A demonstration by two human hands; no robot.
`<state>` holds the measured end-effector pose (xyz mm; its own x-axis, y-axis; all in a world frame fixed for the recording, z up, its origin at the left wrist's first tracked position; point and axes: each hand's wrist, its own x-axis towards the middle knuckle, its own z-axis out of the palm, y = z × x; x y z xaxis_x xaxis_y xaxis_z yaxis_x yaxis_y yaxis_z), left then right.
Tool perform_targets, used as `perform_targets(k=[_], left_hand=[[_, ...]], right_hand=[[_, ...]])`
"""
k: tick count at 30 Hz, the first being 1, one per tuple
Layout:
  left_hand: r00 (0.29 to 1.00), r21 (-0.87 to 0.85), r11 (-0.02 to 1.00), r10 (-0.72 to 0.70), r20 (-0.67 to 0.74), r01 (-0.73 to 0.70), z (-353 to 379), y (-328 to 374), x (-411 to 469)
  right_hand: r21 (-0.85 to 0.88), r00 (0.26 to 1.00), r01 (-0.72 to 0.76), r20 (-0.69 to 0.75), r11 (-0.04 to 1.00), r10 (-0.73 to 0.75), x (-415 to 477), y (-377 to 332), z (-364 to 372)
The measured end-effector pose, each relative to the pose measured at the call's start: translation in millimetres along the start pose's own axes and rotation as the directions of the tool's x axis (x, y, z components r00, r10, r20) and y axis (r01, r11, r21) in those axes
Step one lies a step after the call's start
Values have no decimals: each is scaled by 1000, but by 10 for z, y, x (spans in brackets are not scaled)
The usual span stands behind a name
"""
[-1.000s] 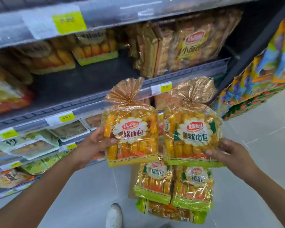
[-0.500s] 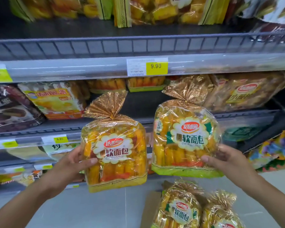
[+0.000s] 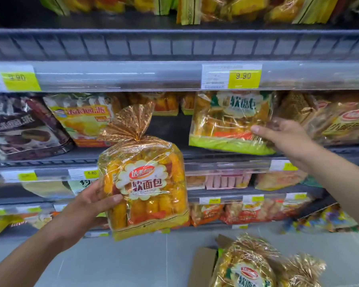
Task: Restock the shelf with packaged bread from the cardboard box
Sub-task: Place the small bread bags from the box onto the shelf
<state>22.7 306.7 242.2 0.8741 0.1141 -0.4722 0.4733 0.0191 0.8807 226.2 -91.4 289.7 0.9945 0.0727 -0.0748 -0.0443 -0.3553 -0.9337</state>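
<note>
My left hand (image 3: 92, 201) grips a yellow-trimmed bread pack (image 3: 145, 187) with a gold twisted top, held upright in front of the lower shelves. My right hand (image 3: 282, 135) holds a green-trimmed bread pack (image 3: 226, 123) by its right side, its base resting on the middle shelf (image 3: 174, 150) under the 9.90 price tag (image 3: 231, 76). The cardboard box (image 3: 203, 266) stands on the floor at the lower right with more bread packs (image 3: 247, 266) in it.
Dark and yellow pie packs (image 3: 50, 123) fill the middle shelf's left side, small-bread bags (image 3: 338, 121) its right. A dark gap lies between them behind the held packs. Shelves above and below carry other packaged goods. Grey floor (image 3: 122, 262) runs along the bottom.
My right hand has lifted the green-trimmed pack up and back onto the middle shelf. My left hand with the yellow-trimmed pack stayed low, and my view rose towards the shelves.
</note>
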Motion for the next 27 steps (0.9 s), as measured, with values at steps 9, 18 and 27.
perform_targets(k=[9, 18, 27], left_hand=[[999, 49, 998, 34, -20, -33, -157, 19, 159], [999, 105, 994, 44, -27, -41, -240, 142, 255], [999, 63, 997, 39, -4, -39, -288, 104, 296]], right_hand=[[-144, 992, 27, -116, 989, -44, 723, 152, 430], [-275, 965, -15, -257, 961, -59, 921, 295, 660], [-680, 940, -29, -267, 733, -211, 765, 154, 984]])
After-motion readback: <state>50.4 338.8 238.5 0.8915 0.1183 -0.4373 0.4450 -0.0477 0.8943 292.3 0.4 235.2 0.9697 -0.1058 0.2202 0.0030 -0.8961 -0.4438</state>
